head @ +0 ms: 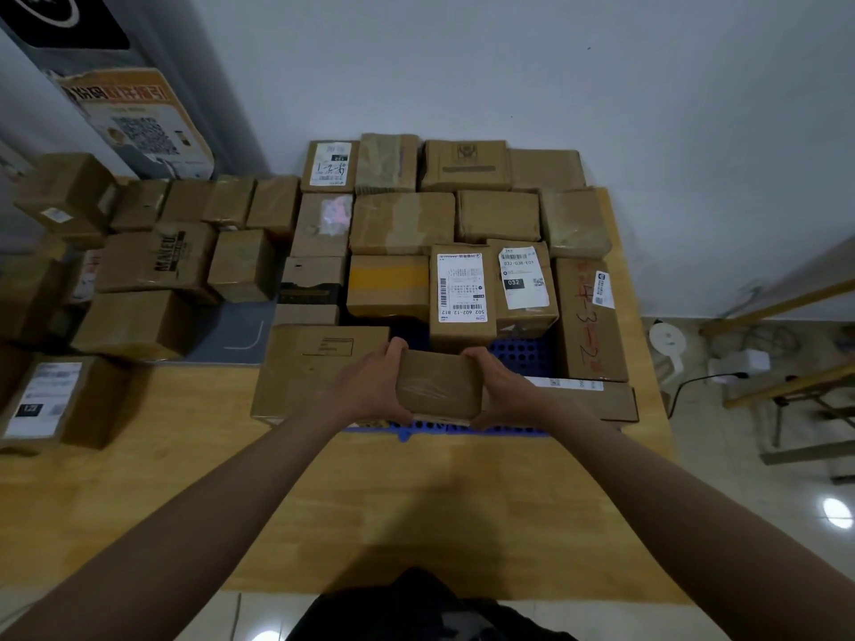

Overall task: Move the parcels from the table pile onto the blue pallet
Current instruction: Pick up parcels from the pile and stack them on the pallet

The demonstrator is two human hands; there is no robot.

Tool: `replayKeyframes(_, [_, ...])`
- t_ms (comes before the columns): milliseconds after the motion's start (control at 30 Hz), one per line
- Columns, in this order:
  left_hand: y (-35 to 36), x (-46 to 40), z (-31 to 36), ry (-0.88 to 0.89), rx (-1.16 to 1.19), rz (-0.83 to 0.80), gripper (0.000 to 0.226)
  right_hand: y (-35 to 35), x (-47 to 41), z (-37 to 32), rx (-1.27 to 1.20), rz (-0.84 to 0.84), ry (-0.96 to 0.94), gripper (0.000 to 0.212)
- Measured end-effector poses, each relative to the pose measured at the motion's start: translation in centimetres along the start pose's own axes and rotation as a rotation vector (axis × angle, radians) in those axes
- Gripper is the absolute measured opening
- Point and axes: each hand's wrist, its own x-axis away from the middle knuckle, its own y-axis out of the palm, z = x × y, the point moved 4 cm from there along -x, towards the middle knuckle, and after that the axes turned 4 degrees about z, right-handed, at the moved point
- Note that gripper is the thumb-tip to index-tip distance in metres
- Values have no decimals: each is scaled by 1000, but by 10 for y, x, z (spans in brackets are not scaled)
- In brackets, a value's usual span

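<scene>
A small brown cardboard parcel point(438, 385) is gripped between my left hand point(375, 385) on its left side and my right hand point(500, 390) on its right side. It hangs over the front edge of the blue pallet point(522, 353), which lies on the wooden table point(194, 478). Several taped parcels point(402, 222) cover most of the pallet; only a patch of blue grid shows behind the held parcel. The pile of parcels point(152, 266) sits at the table's left.
A labelled box point(55, 404) lies at the left table edge. A long flat box point(597, 397) rests at the pallet's front right. A white wall is behind; cables, a white device point(666, 340) and frame legs stand on the tiled floor at right.
</scene>
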Motion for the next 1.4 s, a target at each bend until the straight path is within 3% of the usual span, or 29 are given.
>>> replayKeyframes(233, [-1, -8, -2, 28, -121, -13, 95, 2, -8, 1, 92, -20, -8, 103])
replayKeyframes(433, [15, -18, -3, 8, -302, 25, 104, 8, -11, 3, 227, 21, -1, 109])
replayKeyframes(567, [20, -23, -2, 1, -424, 41, 94, 16, -12, 1, 322, 73, 14, 115])
replayKeyframes(833, [24, -23, 6, 36, -639, 87, 88, 20, -11, -7, 456, 110, 104, 104])
replayKeyframes(1267, [11, -21, 20, 7, -722, -39, 98, 19, -9, -18, 485, 41, 152, 114])
replayKeyframes(1333, [3, -17, 25, -6, -697, -61, 103, 13, -6, -22, 461, 39, 147, 106])
replayKeyframes(1400, [-4, -12, 30, -6, -684, -63, 102, 5, -2, -25, 435, 60, 132, 81])
